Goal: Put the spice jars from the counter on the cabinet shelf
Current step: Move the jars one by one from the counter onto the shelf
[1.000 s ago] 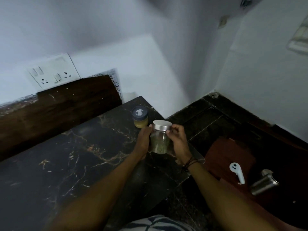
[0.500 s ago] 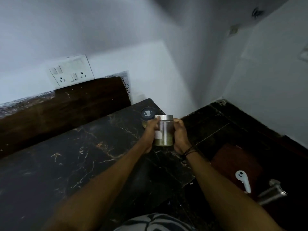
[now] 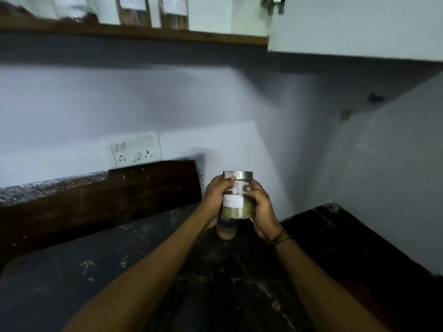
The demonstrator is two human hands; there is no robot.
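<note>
Head view: a switch plate (image 3: 135,149) is seen on the wall, well left of the fingers. The left hand (image 3: 214,197) is wrapped around the left side of a glass jar (image 3: 237,195), fingers clamped on it just under the metal lid (image 3: 238,175). The jar, labelled and partly filled with green spice, is held upright above the counter (image 3: 148,255). A second jar (image 3: 226,230) is partly hidden below the fingers. The right hand (image 3: 261,207) is clamped on the jar's right side. A shelf (image 3: 134,34) with jars lies far above.
</note>
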